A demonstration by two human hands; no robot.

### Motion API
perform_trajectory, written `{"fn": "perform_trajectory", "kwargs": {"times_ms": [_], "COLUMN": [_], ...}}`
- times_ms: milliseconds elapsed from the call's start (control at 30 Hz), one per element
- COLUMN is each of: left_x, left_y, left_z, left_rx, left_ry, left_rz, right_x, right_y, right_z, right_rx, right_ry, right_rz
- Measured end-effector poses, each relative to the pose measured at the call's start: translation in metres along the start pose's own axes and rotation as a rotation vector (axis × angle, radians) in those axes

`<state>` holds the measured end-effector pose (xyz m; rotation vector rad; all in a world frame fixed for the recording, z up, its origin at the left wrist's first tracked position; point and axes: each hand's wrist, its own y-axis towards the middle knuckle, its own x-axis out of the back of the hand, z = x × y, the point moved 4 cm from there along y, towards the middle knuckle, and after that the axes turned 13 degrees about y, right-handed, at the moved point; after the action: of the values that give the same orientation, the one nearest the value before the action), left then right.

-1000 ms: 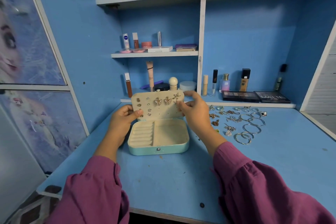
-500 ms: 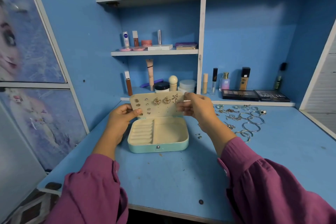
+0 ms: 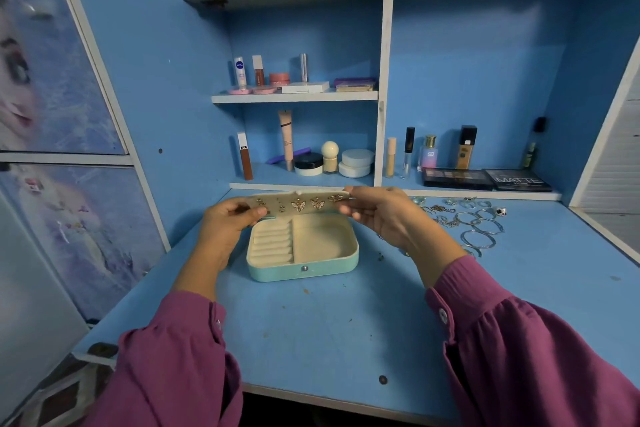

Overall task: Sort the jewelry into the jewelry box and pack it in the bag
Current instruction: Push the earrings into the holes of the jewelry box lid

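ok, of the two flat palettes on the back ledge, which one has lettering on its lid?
The right-hand palette, the black one at the ledge's far right: its lid reads MATTE. The left-hand palette beside it shows rows of eyeshadow pans and no lettering.

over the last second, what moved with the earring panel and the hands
The earring panel has tipped forward and down from near upright to almost flat over the jewelry box. Both hands went with it: the left hand holds its left end, the right hand its right end. The box and bangles stayed put.
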<state>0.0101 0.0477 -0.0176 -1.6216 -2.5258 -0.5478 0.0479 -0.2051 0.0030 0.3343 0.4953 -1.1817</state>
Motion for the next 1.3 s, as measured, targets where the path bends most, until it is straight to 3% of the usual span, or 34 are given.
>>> {"fn": "perform_trajectory", "kwargs": {"times_ms": [300,467,533,667,733,833,967,1167,1300], "left_x": [0.006,0.008,0.005,-0.017,-0.045,-0.088,-0.124,-0.142,-0.145], "left_y": [0.001,-0.003,-0.010,-0.050,-0.075,-0.097,-0.093,-0.090,-0.090], "left_z": [0.003,-0.013,-0.028,-0.064,-0.083,-0.089,-0.067,-0.061,-0.059], "left_rx": [0.040,-0.001,-0.149,-0.656,-0.938,-1.168,-1.121,-0.983,-0.901], "left_ry": [0.009,0.103,0.134,0.309,0.410,0.572,0.884,1.146,1.196], "left_rz": [0.027,-0.172,-0.345,-0.655,-0.573,-0.246,0.007,0.068,0.130], "right_x": [0.015,0.019,0.019,0.018,0.017,0.017,0.017,0.018,0.018], "right_y": [0.002,0.006,0.008,0.012,0.013,0.014,0.015,0.019,0.018], "right_z": [-0.007,-0.009,-0.010,-0.011,-0.010,-0.009,-0.010,-0.011,-0.012], "right_rx": [-0.095,-0.136,-0.141,-0.136,-0.123,-0.096,-0.114,-0.120,-0.123], "right_ry": [-0.059,-0.021,-0.010,0.012,0.043,0.073,0.077,0.084,0.086], "right_rz": [0.076,0.088,0.085,0.076,0.080,0.078,0.087,0.071,0.076]}}
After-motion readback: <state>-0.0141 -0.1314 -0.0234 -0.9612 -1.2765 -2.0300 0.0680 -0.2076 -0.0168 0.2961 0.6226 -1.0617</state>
